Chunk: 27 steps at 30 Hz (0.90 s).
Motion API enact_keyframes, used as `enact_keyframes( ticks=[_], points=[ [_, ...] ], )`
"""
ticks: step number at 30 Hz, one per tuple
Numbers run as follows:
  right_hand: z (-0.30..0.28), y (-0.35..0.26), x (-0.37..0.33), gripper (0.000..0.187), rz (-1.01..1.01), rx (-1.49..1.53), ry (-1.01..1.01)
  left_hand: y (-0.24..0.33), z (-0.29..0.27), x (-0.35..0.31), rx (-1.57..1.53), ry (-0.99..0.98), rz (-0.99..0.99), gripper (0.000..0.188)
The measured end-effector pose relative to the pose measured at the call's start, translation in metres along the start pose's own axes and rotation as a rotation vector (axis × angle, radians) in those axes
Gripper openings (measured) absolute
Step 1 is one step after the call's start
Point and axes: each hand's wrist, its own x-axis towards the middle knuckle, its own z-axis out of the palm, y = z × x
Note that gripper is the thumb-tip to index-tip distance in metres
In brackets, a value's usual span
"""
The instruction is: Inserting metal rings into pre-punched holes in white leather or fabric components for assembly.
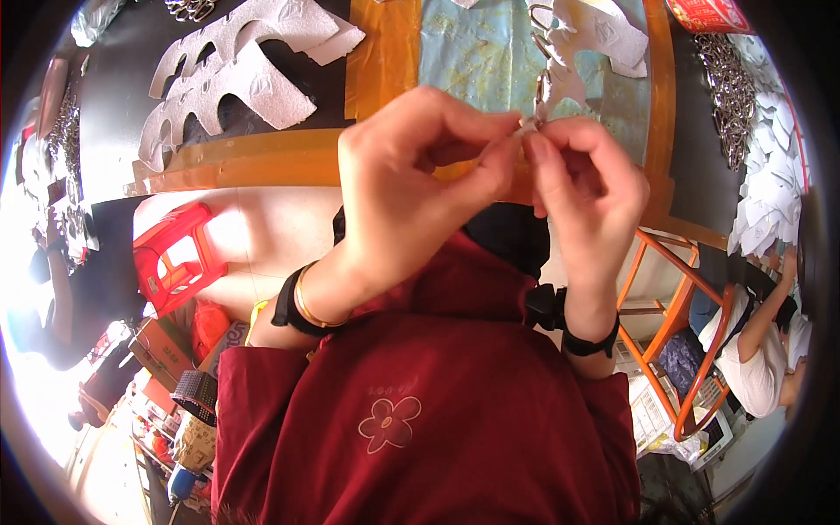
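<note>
My left hand and my right hand meet over the near edge of the table, thumbs and fingertips pinched together. Between them is a small whitish tab, mostly covered by the fingers. A shiny metal clip rises from the fingertips. Just beyond lies a white arched cut-out piece with more metal clips along its left side. Several similar white arched pieces lie overlapping on the table's left part.
The dark table has a blue work sheet edged with brown tape. Metal clips and white cut pieces are heaped at right. A red stool stands left; an orange-framed stool and another person are at right.
</note>
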Motion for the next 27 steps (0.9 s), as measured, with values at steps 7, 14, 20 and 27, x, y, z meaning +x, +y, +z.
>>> enact_keyframes(
  ticks=[7, 14, 20, 27],
  points=[
    [0.01, 0.009, 0.0, 0.021, -0.445, -0.275, 0.167, -0.004, 0.0, 0.0, -0.491, -0.021, -0.27, 0.014],
    [0.008, -0.006, -0.003, 0.015, 0.022, 0.138, 0.075, -0.003, -0.001, -0.005, -0.263, -0.024, -0.161, 0.014],
    [0.007, -0.018, -0.003, 0.014, 0.091, 0.086, 0.071, -0.002, 0.003, -0.008, -0.343, 0.052, -0.15, 0.014],
    [0.004, -0.003, -0.005, 0.011, -0.185, -0.12, 0.084, 0.0, -0.001, -0.005, -0.246, 0.02, -0.133, 0.014]
  ],
)
